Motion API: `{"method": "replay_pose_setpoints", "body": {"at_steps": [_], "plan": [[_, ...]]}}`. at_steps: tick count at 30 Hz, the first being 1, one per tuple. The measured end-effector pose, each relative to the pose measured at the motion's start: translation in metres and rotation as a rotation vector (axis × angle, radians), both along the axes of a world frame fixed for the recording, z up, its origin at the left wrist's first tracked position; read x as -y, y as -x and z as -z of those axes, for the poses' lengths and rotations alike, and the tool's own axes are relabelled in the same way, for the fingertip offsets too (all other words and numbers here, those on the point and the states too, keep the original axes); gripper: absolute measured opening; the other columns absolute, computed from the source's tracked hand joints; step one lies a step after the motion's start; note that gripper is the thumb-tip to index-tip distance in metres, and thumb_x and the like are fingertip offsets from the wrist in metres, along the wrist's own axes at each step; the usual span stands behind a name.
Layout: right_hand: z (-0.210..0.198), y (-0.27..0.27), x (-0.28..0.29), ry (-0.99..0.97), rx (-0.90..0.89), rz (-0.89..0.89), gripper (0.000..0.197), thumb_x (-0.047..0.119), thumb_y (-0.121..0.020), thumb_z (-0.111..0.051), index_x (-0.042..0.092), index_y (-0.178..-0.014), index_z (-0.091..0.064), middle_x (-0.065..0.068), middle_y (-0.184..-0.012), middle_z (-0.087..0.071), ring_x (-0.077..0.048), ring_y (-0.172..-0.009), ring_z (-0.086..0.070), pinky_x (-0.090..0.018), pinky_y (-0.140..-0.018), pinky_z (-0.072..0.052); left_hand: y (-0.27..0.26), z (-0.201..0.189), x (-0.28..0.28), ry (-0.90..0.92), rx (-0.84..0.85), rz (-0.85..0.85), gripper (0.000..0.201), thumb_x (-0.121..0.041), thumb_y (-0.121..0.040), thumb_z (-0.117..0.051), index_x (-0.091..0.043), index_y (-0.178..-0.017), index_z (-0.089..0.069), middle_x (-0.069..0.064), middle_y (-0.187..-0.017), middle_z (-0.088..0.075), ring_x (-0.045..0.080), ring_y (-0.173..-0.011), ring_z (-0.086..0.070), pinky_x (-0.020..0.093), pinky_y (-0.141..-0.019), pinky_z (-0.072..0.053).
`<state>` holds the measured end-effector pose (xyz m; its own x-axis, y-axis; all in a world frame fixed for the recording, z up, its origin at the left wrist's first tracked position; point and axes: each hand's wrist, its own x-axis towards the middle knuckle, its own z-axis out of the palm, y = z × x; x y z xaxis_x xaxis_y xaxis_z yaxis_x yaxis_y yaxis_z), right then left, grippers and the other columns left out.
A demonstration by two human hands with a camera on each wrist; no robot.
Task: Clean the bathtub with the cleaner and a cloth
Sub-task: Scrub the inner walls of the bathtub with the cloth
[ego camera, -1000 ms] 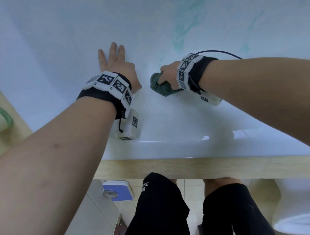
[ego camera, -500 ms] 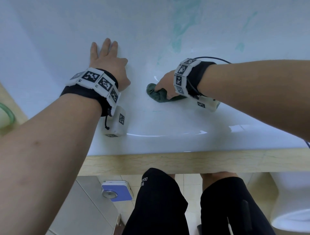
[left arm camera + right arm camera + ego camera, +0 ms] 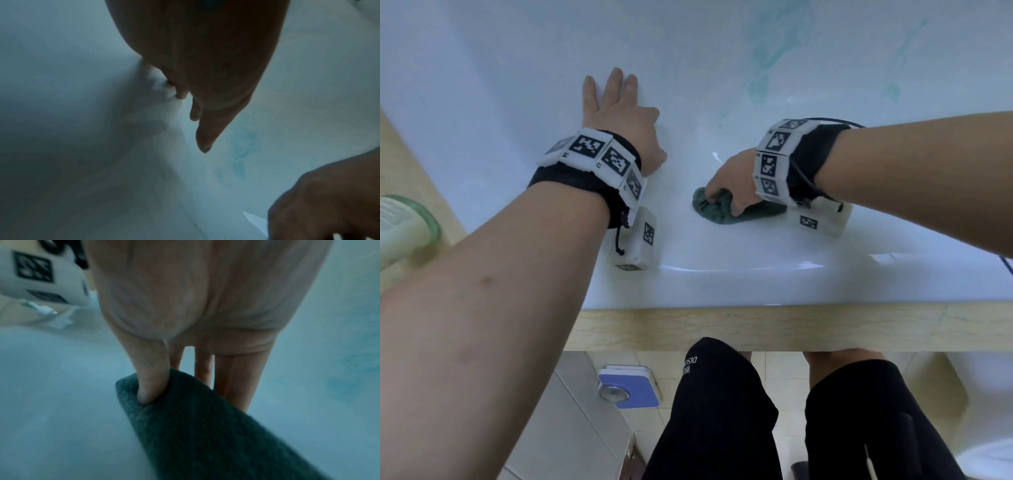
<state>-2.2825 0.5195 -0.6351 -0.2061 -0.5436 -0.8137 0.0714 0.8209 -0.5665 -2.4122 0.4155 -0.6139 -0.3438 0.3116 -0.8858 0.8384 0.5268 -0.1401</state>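
A dark green cloth (image 3: 726, 210) lies bunched on the near inner wall of the white bathtub (image 3: 722, 284). My right hand (image 3: 729, 181) grips it, thumb and fingers curled into the fabric. In the right wrist view the thumb digs into the cloth (image 3: 205, 418) while the other fingers (image 3: 236, 378) reach down behind it. My left hand (image 3: 616, 113) lies flat against the tub wall to the left, fingers straight. Teal cleaner smears (image 3: 767, 72) streak the far wall of the tub and show in the left wrist view (image 3: 242, 146). A pale green cleaner bottle (image 3: 400, 229) stands at the left edge.
A beige stone ledge (image 3: 756, 325) borders the tub's near side. Below it are my knees in black shorts (image 3: 715, 411), a blue bathroom scale (image 3: 630, 390) on the tiled floor and part of a white toilet (image 3: 983, 411) at the right.
My right hand has dragged the cloth down the tub wall toward the near rim. The left hand stays flat on the wall, and the cleaner bottle has come into view at the left.
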Motion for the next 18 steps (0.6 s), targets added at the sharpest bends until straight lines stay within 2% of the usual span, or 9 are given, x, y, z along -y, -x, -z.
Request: {"method": "replay_pose_setpoints", "body": {"at_steps": [2,4,5,6,9,10,12,15,18], "plan": [[0.007,0.002,-0.002,0.017,-0.016,0.009,0.044,0.019,-0.092,-0.058,0.018,-0.134,-0.047,-0.007,-0.129,-0.054,-0.027,-0.111,-0.055,-0.022,-0.065,-0.037,-0.002,0.001,-0.001,0.001,-0.003,-0.005,0.057,-0.043,-0.09,-0.054,-0.024,-0.143,-0.042,0.009,-0.162,0.001,0.023,-0.148,0.011,0.051,-0.116,0.013],[0.004,0.001,-0.004,0.022,-0.048,0.084,0.044,0.017,-0.088,-0.063,0.019,-0.131,-0.052,-0.008,-0.126,-0.058,-0.027,-0.1,-0.057,-0.019,-0.055,-0.036,0.0,0.001,-0.002,0.004,-0.001,-0.013,0.058,-0.044,-0.09,-0.054,-0.024,-0.143,-0.042,0.009,-0.162,0.001,0.023,-0.148,0.012,0.051,-0.116,0.013],[0.003,0.0,-0.004,0.027,-0.058,0.085,0.045,0.018,-0.089,-0.061,0.02,-0.133,-0.049,-0.007,-0.124,-0.058,-0.024,-0.092,-0.054,-0.02,-0.053,-0.034,0.001,0.001,-0.002,0.006,0.001,-0.017,0.058,-0.044,-0.09,-0.054,-0.025,-0.143,-0.042,0.008,-0.162,0.002,0.023,-0.148,0.012,0.051,-0.116,0.013],[0.0,-0.001,-0.003,0.027,-0.071,0.087,0.047,0.02,-0.091,-0.058,0.021,-0.136,-0.043,-0.006,-0.119,-0.057,-0.022,-0.088,-0.048,-0.023,-0.052,-0.032,0.001,0.0,-0.002,0.006,0.003,-0.019,0.058,-0.044,-0.09,-0.053,-0.025,-0.143,-0.041,0.008,-0.162,0.002,0.023,-0.148,0.012,0.051,-0.116,0.013],[-0.006,-0.007,0.002,0.019,-0.092,0.147,0.053,0.026,-0.093,-0.055,0.029,-0.14,-0.032,0.003,-0.079,-0.044,-0.017,-0.07,-0.043,-0.024,-0.049,-0.024,0.001,-0.001,0.001,-0.005,0.002,-0.016,0.058,-0.044,-0.091,-0.053,-0.025,-0.144,-0.041,0.008,-0.162,0.001,0.022,-0.148,0.012,0.049,-0.116,0.012],[-0.008,-0.008,0.004,0.036,-0.099,0.155,0.053,0.026,-0.093,-0.055,0.031,-0.14,-0.031,0.006,-0.073,-0.037,-0.014,-0.063,-0.04,-0.023,-0.049,-0.023,0.002,-0.002,0.001,-0.008,0.004,-0.016,0.058,-0.045,-0.091,-0.053,-0.025,-0.144,-0.04,0.008,-0.162,0.001,0.022,-0.148,0.012,0.049,-0.116,0.012],[-0.011,-0.008,0.005,0.052,-0.105,0.147,0.052,0.025,-0.094,-0.053,0.032,-0.141,-0.031,0.007,-0.069,-0.033,-0.011,-0.058,-0.036,-0.023,-0.048,-0.023,0.003,-0.003,0.002,-0.015,0.009,-0.018,0.059,-0.046,-0.091,-0.053,-0.026,-0.145,-0.039,0.008,-0.162,0.001,0.022,-0.148,0.011,0.048,-0.117,0.011],[-0.006,-0.002,0.006,0.036,-0.105,0.155,0.051,0.023,-0.094,-0.053,0.028,-0.14,-0.032,0.006,-0.071,-0.034,-0.014,-0.061,-0.039,-0.022,-0.048,-0.023,0.004,-0.004,0.003,-0.03,0.012,-0.02,0.06,-0.048,-0.091,-0.053,-0.025,-0.145,-0.04,0.008,-0.162,0.0,0.022,-0.148,0.01,0.048,-0.117,0.01],[0.0,0.004,0.006,0.009,-0.065,0.134,0.051,0.021,-0.094,-0.054,0.022,-0.14,-0.032,0.0,-0.087,-0.041,-0.021,-0.082,-0.044,-0.026,-0.053,-0.03,0.005,-0.006,0.004,-0.038,0.013,-0.029,0.061,-0.05,-0.091,-0.052,-0.026,-0.145,-0.039,0.009,-0.162,-0.001,0.022,-0.148,0.01,0.048,-0.117,0.011]]}}
